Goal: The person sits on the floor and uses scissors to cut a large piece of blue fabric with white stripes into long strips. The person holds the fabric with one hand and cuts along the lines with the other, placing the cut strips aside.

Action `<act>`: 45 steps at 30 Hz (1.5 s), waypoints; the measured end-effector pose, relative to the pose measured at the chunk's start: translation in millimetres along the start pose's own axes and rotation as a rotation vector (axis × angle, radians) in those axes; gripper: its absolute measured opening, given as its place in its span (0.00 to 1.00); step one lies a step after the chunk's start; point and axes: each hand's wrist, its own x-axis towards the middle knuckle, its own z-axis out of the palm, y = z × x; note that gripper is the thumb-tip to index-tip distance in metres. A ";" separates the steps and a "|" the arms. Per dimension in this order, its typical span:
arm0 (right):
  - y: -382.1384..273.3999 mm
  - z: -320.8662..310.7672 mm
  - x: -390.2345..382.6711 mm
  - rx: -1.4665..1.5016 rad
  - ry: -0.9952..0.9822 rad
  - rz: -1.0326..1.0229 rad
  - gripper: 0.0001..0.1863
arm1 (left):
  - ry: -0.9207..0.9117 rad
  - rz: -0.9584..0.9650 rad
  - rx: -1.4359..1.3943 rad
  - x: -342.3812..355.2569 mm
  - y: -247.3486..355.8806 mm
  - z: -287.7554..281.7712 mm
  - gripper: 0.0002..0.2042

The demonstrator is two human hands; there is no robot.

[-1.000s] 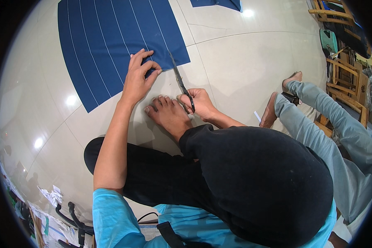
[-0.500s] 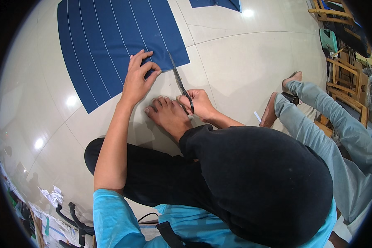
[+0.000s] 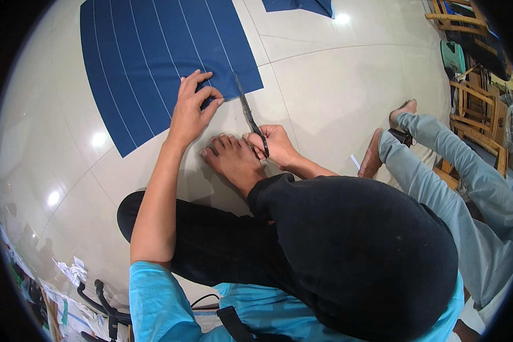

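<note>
A dark blue cloth with several pale lengthwise lines lies on the floor. Its near edge is pinched between the thumb and forefinger of my left hand; that hand's other fingers rest on the cloth, which puckers a little there. My right hand is closed round the handles of dark scissors. Their blades point away from me, at the near edge of the cloth beside the rightmost line, with the tip over the blue. Right beside the scissors' handles is my bare foot.
Glossy pale tiles form the floor. Another blue cloth piece lies at the far edge. To the right are another person's legs, near wooden frames and a green container. A black chair base stands lower left.
</note>
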 end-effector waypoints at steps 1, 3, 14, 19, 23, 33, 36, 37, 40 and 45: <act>-0.3 1.8 0.7 0.001 0.001 -0.010 0.17 | 0.000 0.001 -0.004 -0.7 -0.5 -0.3 0.05; -3.0 1.5 2.4 -0.024 -0.004 -0.010 0.18 | -0.001 0.001 -0.002 -1.7 -1.4 -0.7 0.05; -27.7 4.7 13.9 0.022 -0.022 -0.023 0.17 | 0.001 0.004 -0.033 -1.4 -0.8 -3.4 0.06; -31.9 6.7 15.0 0.046 -0.026 -0.018 0.17 | 0.001 -0.007 -0.036 -1.2 0.2 -3.8 0.06; -32.8 8.3 15.7 0.039 -0.017 -0.017 0.17 | 0.002 0.001 -0.040 -1.4 0.3 -4.1 0.06; -32.4 8.7 16.9 0.032 0.012 -0.012 0.14 | 0.005 0.004 -0.043 -0.6 -0.2 -4.3 0.06; -32.8 9.0 15.6 0.033 0.018 -0.009 0.13 | 0.003 0.000 -0.042 -0.7 0.0 -4.3 0.06; -32.3 9.2 15.6 0.035 0.018 -0.007 0.13 | 0.001 -0.003 -0.041 -0.9 -0.3 -4.6 0.06; -30.2 10.3 15.9 0.034 0.020 -0.016 0.13 | 0.000 -0.004 -0.042 -0.9 -0.5 -4.7 0.06; -28.2 9.3 17.0 0.030 0.023 -0.017 0.13 | -0.004 -0.006 -0.039 -0.5 0.0 -4.6 0.06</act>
